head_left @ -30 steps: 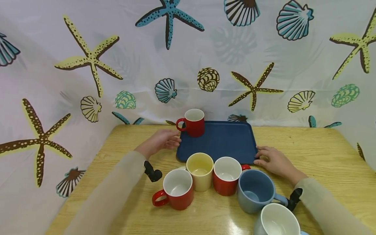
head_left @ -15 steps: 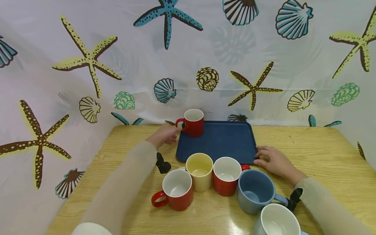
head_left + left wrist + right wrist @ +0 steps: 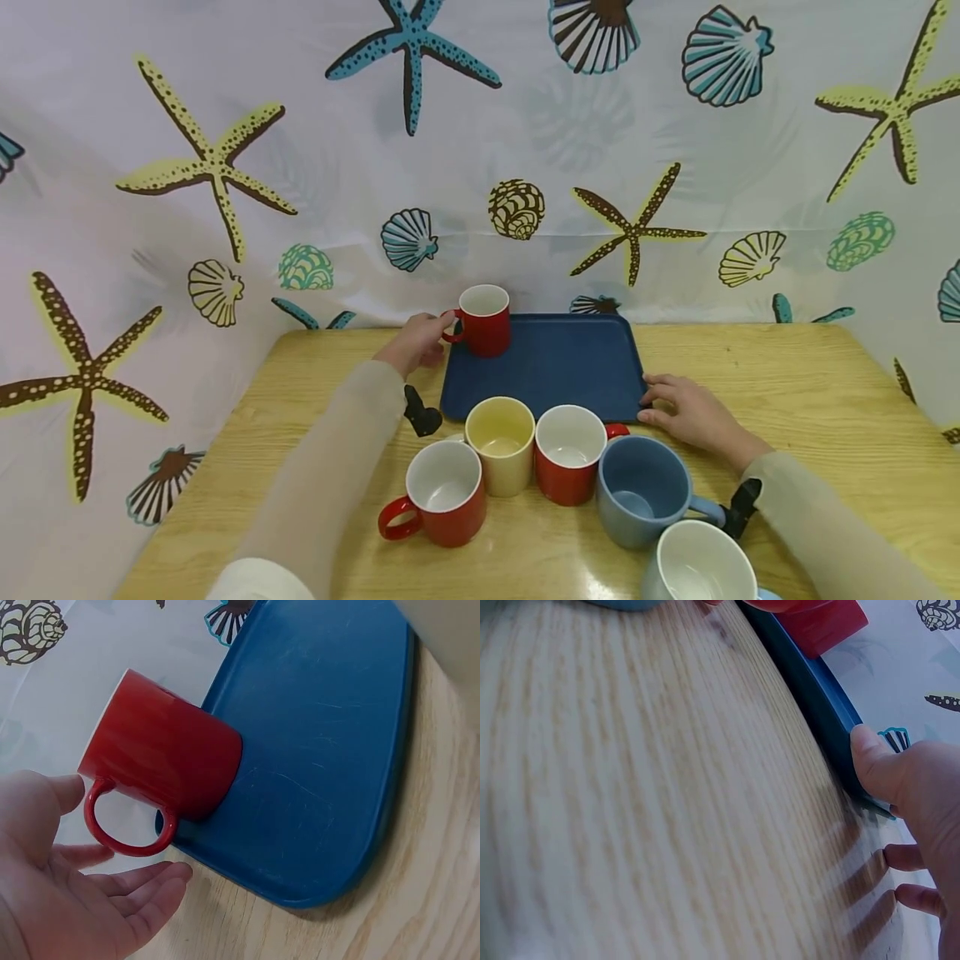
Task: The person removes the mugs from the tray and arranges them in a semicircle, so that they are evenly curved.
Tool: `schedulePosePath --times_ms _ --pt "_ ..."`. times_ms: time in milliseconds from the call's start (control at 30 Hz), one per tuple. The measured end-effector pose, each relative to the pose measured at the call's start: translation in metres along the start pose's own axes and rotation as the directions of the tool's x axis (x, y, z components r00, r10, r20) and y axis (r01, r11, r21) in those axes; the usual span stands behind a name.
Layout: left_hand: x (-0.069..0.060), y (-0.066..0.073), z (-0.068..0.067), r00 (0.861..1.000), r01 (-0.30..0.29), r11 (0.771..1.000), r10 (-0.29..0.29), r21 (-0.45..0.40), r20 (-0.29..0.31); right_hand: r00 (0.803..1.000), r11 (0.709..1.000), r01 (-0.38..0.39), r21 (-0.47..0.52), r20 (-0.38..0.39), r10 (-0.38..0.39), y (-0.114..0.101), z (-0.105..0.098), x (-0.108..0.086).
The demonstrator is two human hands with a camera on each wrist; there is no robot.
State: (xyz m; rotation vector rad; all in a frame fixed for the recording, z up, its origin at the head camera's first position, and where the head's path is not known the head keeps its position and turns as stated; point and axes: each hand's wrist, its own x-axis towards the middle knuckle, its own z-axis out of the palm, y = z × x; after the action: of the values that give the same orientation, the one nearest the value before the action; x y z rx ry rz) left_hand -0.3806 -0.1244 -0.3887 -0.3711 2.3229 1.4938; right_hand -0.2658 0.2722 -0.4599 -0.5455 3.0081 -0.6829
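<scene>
A red mug [image 3: 487,333] with a white inside stands upright on the back left corner of a dark blue tray [image 3: 573,367]. My left hand [image 3: 415,342] is at the mug's handle [image 3: 131,844]. In the left wrist view its thumb [image 3: 69,793] lies by the top of the handle and its fingers [image 3: 154,900] spread below, not curled round it. My right hand [image 3: 690,414] rests at the tray's front right corner. In the right wrist view its thumb [image 3: 874,754] touches the tray rim, while two fingers reach down near the wooden table.
In front of the tray stand a red mug [image 3: 450,521], a cream-yellow mug [image 3: 508,467], another red mug [image 3: 564,483], a blue mug [image 3: 633,525] and a white mug [image 3: 660,575] with a light blue handle. A shell-patterned cloth [image 3: 337,167] hangs behind the wooden table [image 3: 757,367].
My left hand has moved from beside the tray's left edge up to the mug's handle. The right hand stays at the tray corner. The head view has shifted slightly.
</scene>
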Motion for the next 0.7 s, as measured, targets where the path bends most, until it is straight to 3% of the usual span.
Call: schedulePosePath --times_ms 300,700 --pt "0.011 -0.010 0.006 0.993 -0.112 0.993 0.111 -0.021 -0.023 1.000 1.000 0.021 -0.009 -0.017 -0.021 0.003 0.001 0.001" --pt "0.016 -0.015 0.007 0.991 -0.129 0.991 0.130 0.032 -0.043 0.999 1.000 0.022 -0.006 -0.026 -0.022 0.002 0.002 0.000"
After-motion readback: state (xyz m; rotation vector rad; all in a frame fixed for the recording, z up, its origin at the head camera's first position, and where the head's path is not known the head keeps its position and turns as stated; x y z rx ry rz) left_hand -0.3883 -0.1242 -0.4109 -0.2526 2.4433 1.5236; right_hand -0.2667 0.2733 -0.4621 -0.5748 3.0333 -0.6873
